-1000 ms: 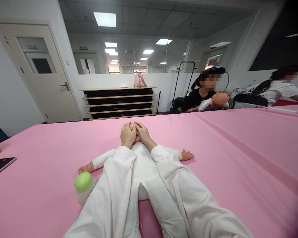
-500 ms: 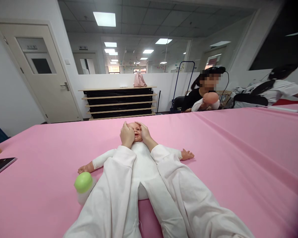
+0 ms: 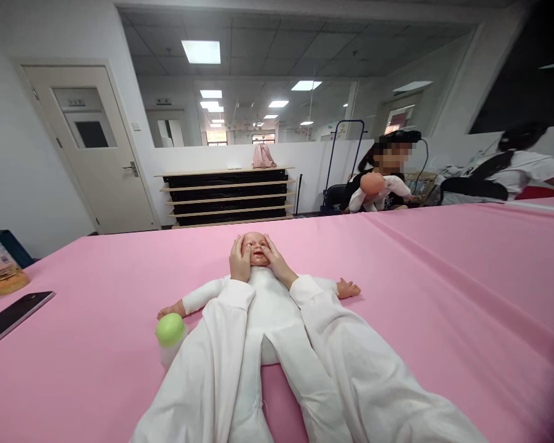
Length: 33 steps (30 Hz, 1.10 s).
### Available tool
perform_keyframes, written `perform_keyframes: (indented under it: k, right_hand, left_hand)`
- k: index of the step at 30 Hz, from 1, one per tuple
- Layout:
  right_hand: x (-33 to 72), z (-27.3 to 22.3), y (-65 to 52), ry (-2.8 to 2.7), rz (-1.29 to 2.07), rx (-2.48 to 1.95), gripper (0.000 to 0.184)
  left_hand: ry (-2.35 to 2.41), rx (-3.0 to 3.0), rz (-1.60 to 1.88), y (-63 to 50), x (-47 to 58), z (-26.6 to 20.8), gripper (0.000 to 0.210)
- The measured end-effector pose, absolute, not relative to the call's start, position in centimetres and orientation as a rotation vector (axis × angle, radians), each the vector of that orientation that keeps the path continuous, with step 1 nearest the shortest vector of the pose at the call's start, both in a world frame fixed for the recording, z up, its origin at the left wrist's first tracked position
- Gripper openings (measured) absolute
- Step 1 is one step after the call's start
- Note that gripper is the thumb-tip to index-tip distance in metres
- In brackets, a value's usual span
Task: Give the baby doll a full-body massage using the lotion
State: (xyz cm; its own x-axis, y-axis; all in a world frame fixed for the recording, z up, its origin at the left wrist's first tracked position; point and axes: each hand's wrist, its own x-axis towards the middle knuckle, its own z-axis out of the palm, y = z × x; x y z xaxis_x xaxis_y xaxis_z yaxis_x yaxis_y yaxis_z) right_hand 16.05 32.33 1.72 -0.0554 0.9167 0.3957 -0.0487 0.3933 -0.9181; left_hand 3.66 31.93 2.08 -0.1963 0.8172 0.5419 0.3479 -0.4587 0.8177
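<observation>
A baby doll (image 3: pixel 271 301) with a white cloth body lies on its back on the pink-covered table (image 3: pixel 420 295), arms spread out and head at the far end. My left hand (image 3: pixel 240 259) lies flat along the left side of the doll's face, its thumb by the cheek. On the other side, my right hand (image 3: pixel 277 261) rests with fingers stretched out and thumb near the mouth. The doll's eyes, nose and mouth show between my hands. A bottle with a green cap (image 3: pixel 170 332) stands beside my left sleeve, next to the doll's hand; the sleeve partly hides it.
A phone (image 3: pixel 13 317) and a jar of orange-yellow liquid (image 3: pixel 2 271) are at the table's left. Beyond the far edge, a person (image 3: pixel 388 166) holds another doll (image 3: pixel 373 184). A second person (image 3: pixel 521 160) sits at the far right. Shelves (image 3: pixel 231 197) stand by the wall.
My hands have slid outward from the doll's forehead and eyes to the sides of its face, uncovering both eyes. The view has shifted slightly. The person opposite has moved their doll.
</observation>
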Motion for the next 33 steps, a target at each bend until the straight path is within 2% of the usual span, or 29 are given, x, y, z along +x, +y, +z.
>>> perform_keyframes:
  k: [4,8,14,17,20,24,29,33]
  right_hand:
    - [17.1,1.7,30.8,-1.494,1.095,-0.79,0.093]
    - [17.3,1.8,30.6,-1.471,1.126,-0.754,0.105]
    - [17.3,1.5,30.9,-1.274,1.379,-0.644,0.099]
    - [17.1,1.5,30.9,-1.227,1.391,-0.637,0.097]
    - [17.2,1.4,31.0,-1.218,1.394,-0.674,0.106]
    - [17.4,1.1,31.1,-1.218,1.438,-0.635,0.1]
    - [17.5,0.9,31.1,-1.247,1.431,-0.649,0.104]
    - [17.4,1.1,31.0,-1.247,1.428,-0.645,0.098]
  left_hand:
    - [1.208,1.857,1.663,31.8,3.1,0.8,0.06]
    - [1.165,1.963,1.63,31.8,2.8,0.2,0.074]
    - [1.141,1.846,1.563,32.3,2.7,-0.1,0.064]
    - [1.172,1.909,1.557,32.2,2.7,-0.2,0.073]
    - [1.176,1.975,1.547,32.0,2.8,-0.1,0.084]
    - [1.198,1.856,1.531,31.9,2.9,-0.1,0.075]
    - [1.218,1.863,1.545,31.7,3.1,-0.1,0.091]
    - [1.217,1.798,1.523,31.7,3.0,0.0,0.085]
